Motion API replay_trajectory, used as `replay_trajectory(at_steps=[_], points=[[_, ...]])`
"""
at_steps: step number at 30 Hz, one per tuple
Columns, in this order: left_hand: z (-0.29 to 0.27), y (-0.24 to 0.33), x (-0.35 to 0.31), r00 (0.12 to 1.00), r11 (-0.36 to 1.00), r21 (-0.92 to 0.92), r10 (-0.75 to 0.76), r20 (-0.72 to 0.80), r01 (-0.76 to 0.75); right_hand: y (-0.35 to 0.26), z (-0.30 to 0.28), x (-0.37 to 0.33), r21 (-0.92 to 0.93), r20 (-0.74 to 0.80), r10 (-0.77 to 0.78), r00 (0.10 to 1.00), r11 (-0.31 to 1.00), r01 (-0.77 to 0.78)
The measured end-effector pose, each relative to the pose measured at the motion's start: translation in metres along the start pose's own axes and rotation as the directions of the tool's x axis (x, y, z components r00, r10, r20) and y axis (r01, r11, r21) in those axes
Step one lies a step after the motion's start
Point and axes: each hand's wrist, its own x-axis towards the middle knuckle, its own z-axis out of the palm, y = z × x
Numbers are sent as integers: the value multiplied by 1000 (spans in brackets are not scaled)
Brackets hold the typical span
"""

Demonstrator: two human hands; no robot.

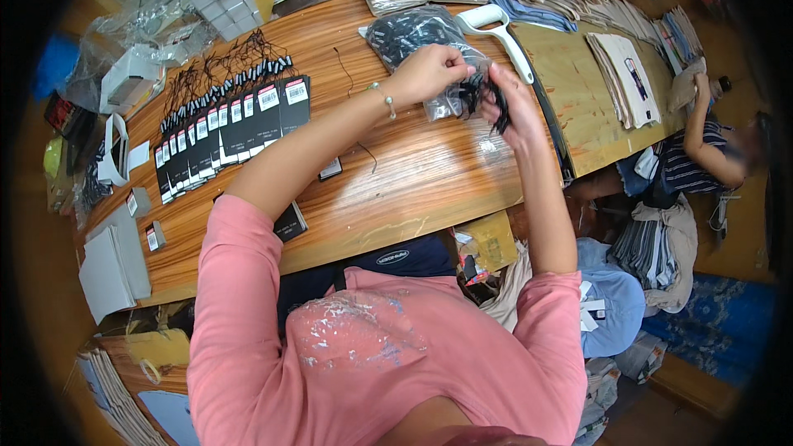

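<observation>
- Hard to make out: the bunch of black cords (472, 97) is a dark tangle between the two hands, so single strands and their number cannot be told.
- Partly hidden: the hands cover the near right part of the clear plastic bag (413, 33), which is full of black cords with pale tips; the left fingertips are tucked from sight.
- Cut off: the round dark rim of the view crops the things at both sides, and the lower edge cuts off the person's body.
- Left hand (431, 73): the forearm slants up and to the right across the wooden table (429, 173), a beaded bracelet (388, 101) at the wrist; the fingers are curled in, thumb side toward the bunch. Whether they pinch a strand, I cannot tell.
- Right hand (520, 109): the forearm rises nearly upright, leaning a little left, and the partly bent fingers hold the bunch.
- The bunch is above the table, at the bag's near right end; its longer way runs roughly from upper left to lower right, loose strands drooping toward the near table edge.
- The white lint roller (504, 37) lies just beyond the hands, its handle slanting down to the right.
- Black tags (239, 128) overlap in a row to the left, their cords pointing away from the person.
</observation>
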Motion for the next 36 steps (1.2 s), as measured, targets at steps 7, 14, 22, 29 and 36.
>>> replay_trajectory(at_steps=[7,14,22,29,36], points=[[-17,11,10,942,790,-521,-321,96,323,-52,33,40,-539,49,-100,994,835,111],[-39,0,17,927,579,-746,-349,138,329,-53,40,53,-768,85,50,995,640,33],[-25,-9,26,944,637,-712,-312,110,294,-45,16,79,-463,-76,204,976,859,-216],[-18,-14,33,892,358,-879,-428,147,316,-58,24,85,-326,2,297,955,903,-280],[-22,-19,36,875,372,-871,-468,123,321,-35,23,81,-939,200,-26,979,279,200]])
